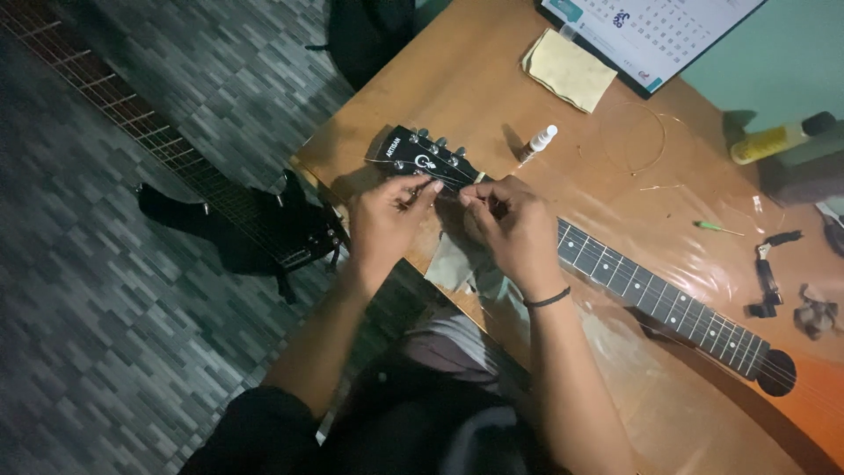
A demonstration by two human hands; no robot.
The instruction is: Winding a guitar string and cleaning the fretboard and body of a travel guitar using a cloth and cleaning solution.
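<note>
Step in hand: we judge this to be string work at the headstock of the acoustic guitar, with both hands just below the tuning pegs.
Left hand: closed in a pinch, thumb and forefinger tips on something thin and small just beside the headstock; we cannot tell whether it is a string end or a small tool.
Right hand: curled shut over the neck right by the nut, fingertips pinching at the strings; a dark band sits on the wrist.
Doing it well: we would keep the string taut between the two pinches and keep the neck flat on the bench.
Where the headstock lies: touching distance above both hands, pointing away from the guitar body.
Near the headstock: a small white spray bottle just beside it; a coiled spare string and a yellow cloth farther off.
</note>
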